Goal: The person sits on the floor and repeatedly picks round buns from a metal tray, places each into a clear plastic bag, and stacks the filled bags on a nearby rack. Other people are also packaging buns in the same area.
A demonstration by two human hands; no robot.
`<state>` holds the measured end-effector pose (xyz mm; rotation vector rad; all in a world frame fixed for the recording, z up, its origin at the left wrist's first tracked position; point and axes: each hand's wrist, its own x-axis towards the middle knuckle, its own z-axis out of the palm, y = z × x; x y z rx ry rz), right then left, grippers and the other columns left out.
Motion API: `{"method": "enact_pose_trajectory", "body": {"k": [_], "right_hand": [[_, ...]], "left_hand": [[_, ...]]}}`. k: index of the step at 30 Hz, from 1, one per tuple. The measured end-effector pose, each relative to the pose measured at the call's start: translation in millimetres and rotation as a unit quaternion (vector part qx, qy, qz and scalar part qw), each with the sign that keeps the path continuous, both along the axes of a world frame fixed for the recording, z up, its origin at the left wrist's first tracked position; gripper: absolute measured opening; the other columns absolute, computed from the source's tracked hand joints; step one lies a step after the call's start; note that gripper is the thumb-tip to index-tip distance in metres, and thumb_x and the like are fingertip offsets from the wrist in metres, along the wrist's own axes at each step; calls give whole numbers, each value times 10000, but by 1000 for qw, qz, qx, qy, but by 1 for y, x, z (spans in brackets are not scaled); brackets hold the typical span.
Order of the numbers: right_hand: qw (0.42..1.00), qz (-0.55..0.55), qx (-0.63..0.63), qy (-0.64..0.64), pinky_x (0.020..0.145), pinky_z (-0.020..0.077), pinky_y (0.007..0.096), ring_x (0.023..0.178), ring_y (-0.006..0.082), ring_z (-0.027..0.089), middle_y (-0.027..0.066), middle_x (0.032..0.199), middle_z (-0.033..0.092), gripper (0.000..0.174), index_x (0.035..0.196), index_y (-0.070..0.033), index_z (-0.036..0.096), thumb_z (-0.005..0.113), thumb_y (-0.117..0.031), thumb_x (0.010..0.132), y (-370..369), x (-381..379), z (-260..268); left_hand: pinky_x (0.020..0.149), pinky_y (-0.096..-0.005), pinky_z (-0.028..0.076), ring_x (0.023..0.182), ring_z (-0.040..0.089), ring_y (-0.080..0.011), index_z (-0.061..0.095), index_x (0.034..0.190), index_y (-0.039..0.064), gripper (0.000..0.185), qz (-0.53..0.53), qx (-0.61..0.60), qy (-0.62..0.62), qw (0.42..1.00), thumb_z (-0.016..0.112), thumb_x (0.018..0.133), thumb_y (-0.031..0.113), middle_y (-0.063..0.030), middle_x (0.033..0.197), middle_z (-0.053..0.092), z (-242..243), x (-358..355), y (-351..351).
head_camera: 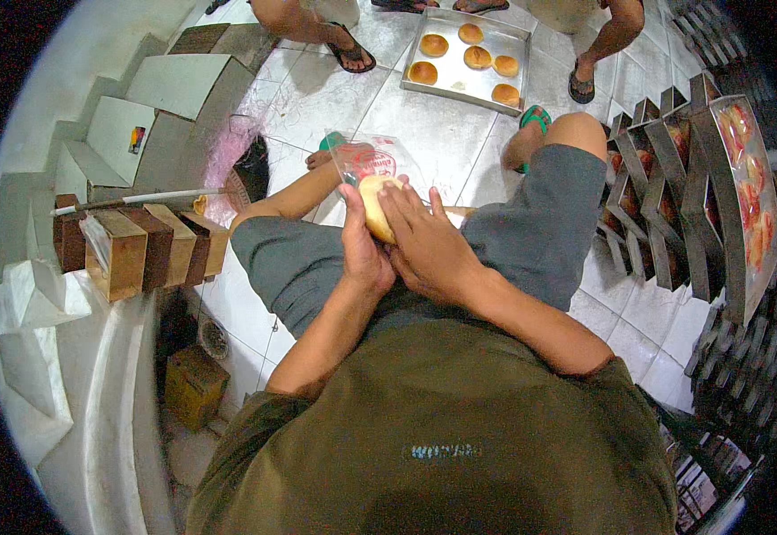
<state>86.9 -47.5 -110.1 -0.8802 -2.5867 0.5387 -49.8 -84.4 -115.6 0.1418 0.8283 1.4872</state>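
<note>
Between my two hands, above my lap, is a pale golden bread bun (376, 208). My left hand (364, 251) cups its left side and underside, thumb upright beside it. Flat fingers of my right hand (428, 241) press over its right side. Just past the bun a clear plastic bag (378, 160) with red printing stands out from my hands; whether the bun is partly inside it I cannot tell. On the tiled floor beyond lies a metal baking tray (459, 99) with several browned buns (477, 57) in it.
Stacked metal trays (703, 221) with packed bread stand at the right. Wooden blocks or boxes (127, 247), a thin white-and-brown stick (161, 195) and a broom-like pink fibre bundle (228, 157) are at the left. Other people's sandalled feet (352, 57) are beside the baking tray.
</note>
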Motion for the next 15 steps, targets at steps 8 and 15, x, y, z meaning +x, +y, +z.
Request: {"method": "enact_pose_trajectory", "body": {"k": [8, 15], "right_hand": [[997, -72, -3, 21, 1112, 384, 657, 1347, 442, 538, 260, 1466, 548, 608, 1388, 13, 551, 662, -307, 882, 8, -9, 20], [981, -105, -20, 160, 754, 574, 415, 888, 315, 722, 125, 1020, 728, 312, 1095, -79, 745, 816, -200, 816, 37, 22, 51]], "left_hand": [[1150, -478, 440, 1362, 538, -303, 433, 1517, 71, 634, 4, -32, 39, 999, 458, 1080, 529, -136, 1478, 551, -10, 6, 2], [1086, -437, 505, 1296, 582, -253, 388, 1525, 48, 604, -124, 38, -73, 989, 496, 1087, 448, -129, 1456, 551, 43, 6, -26]]}}
